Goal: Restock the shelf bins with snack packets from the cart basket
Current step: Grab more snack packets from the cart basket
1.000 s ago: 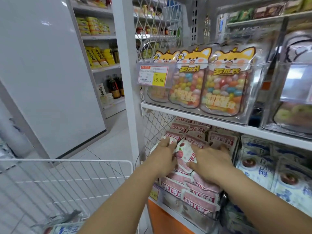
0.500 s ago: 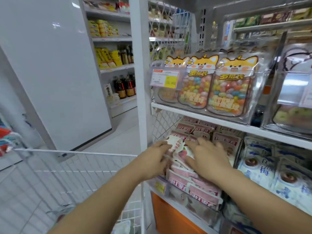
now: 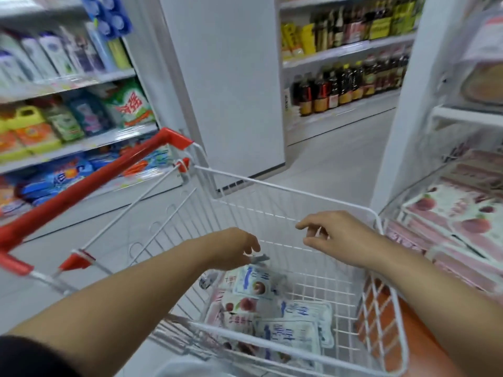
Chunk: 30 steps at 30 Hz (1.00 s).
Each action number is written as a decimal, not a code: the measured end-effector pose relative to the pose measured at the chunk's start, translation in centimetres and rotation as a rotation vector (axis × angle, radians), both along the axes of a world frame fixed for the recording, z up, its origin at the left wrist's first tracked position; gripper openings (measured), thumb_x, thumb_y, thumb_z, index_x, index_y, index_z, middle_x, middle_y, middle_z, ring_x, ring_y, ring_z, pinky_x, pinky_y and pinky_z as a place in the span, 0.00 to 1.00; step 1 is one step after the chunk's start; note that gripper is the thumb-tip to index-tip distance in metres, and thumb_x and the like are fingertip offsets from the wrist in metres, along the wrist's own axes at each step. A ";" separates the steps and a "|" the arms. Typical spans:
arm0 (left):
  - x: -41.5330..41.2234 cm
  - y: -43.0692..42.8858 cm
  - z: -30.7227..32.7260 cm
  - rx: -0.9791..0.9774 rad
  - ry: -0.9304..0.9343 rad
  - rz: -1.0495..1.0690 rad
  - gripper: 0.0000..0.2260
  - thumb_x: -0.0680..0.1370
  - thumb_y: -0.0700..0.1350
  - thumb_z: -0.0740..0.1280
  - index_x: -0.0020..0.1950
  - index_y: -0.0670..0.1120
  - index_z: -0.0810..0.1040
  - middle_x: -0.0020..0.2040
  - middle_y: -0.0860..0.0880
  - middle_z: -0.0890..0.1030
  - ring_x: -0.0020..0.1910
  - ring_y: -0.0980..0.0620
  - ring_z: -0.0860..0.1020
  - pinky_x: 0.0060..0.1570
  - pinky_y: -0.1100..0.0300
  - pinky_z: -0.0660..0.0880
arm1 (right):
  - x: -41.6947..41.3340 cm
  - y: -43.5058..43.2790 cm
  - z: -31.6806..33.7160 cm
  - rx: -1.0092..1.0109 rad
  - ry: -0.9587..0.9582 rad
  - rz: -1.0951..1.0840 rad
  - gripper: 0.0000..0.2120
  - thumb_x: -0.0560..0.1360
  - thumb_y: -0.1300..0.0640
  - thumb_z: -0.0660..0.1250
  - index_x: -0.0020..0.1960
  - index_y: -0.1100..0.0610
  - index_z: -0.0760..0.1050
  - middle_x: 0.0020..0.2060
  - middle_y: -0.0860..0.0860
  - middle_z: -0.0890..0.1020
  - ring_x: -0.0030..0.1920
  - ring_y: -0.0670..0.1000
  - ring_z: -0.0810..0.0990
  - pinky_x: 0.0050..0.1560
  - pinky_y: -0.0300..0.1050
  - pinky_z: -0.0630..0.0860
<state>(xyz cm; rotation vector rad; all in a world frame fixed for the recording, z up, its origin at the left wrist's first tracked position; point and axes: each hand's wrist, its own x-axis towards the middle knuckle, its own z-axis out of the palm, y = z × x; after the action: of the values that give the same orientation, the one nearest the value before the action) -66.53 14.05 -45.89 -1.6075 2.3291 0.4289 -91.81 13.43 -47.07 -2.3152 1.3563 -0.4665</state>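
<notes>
The snack packets (image 3: 294,325) are lying in a loose heap on the floor of the cart basket (image 3: 275,187), bunched toward its near left corner. They are mostly white-and-blue ones, with a few pink ones mixed in. Most are lying flat, with their long sides running roughly from the left wall toward the right.

The top packet (image 3: 251,282) is the odd one out. It is tilting up out of the heap, its long axis pointing up and away, and its grey sealed edge is sitting right at the fingertips of the left hand (image 3: 231,247). That hand is reaching down into the basket with its fingers curled over. The blur is hiding whether they are pinching the seal or only touching it, so I cannot tell.

The right hand (image 3: 341,236) is hovering palm down over the far right part of the basket, near the right rim. Its fingers are loosely bent and it is gripping nothing.

Just beside the basket's right rim, the shelf bin (image 3: 393,202) is showing rows of pink packets (image 3: 460,213) lying face up. The cart's red handle (image 3: 81,186) is slanting off to the left. Beyond it, detergent bags (image 3: 128,104) are filling the left shelves. Dark bottles (image 3: 345,83) are lining a far shelf across the aisle.
</notes>
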 end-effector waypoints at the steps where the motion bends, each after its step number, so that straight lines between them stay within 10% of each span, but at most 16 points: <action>1: 0.4 -0.2 -0.6 0.027 -0.055 -0.016 0.17 0.81 0.48 0.65 0.70 0.50 0.73 0.64 0.51 0.78 0.59 0.51 0.77 0.56 0.60 0.73 | 0.4 -0.6 -0.4 0.027 0.026 0.009 0.15 0.78 0.49 0.69 0.64 0.44 0.77 0.47 0.38 0.79 0.43 0.40 0.77 0.49 0.40 0.74; 8: 2.0 -1.2 -5.8 0.378 -0.411 -0.113 0.23 0.81 0.48 0.65 0.75 0.44 0.68 0.70 0.45 0.73 0.70 0.46 0.70 0.65 0.58 0.65 | 0.0 -2.0 -3.0 0.275 0.407 0.075 0.24 0.76 0.44 0.70 0.70 0.44 0.70 0.56 0.43 0.78 0.49 0.45 0.75 0.51 0.41 0.72; 13: 3.5 -1.1 -8.7 0.615 -0.451 0.077 0.29 0.78 0.52 0.70 0.74 0.41 0.67 0.60 0.39 0.81 0.59 0.42 0.81 0.58 0.50 0.78 | 0.1 -1.9 -2.9 0.289 0.416 0.068 0.25 0.76 0.45 0.70 0.71 0.43 0.68 0.60 0.43 0.77 0.50 0.46 0.74 0.50 0.40 0.70; 23: 2.4 -0.7 -7.1 0.597 -0.319 0.040 0.08 0.80 0.44 0.66 0.56 0.42 0.78 0.56 0.46 0.84 0.53 0.48 0.83 0.57 0.52 0.78 | 0.3 -0.9 -2.4 0.311 0.384 0.065 0.23 0.77 0.46 0.69 0.71 0.43 0.68 0.58 0.42 0.77 0.49 0.45 0.74 0.49 0.40 0.68; 30: 2.1 -1.0 2.1 0.162 0.113 0.109 0.08 0.80 0.50 0.65 0.46 0.47 0.73 0.50 0.47 0.81 0.48 0.47 0.81 0.50 0.48 0.81 | 0.9 -0.5 -1.1 0.176 0.059 -0.005 0.16 0.77 0.49 0.70 0.64 0.45 0.76 0.52 0.40 0.80 0.45 0.38 0.76 0.52 0.42 0.76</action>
<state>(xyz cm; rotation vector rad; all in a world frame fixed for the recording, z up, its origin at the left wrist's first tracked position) -64.42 13.05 -43.78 -1.6761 2.2267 0.7300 -90.94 12.90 -48.21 -2.1980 1.3727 -0.2708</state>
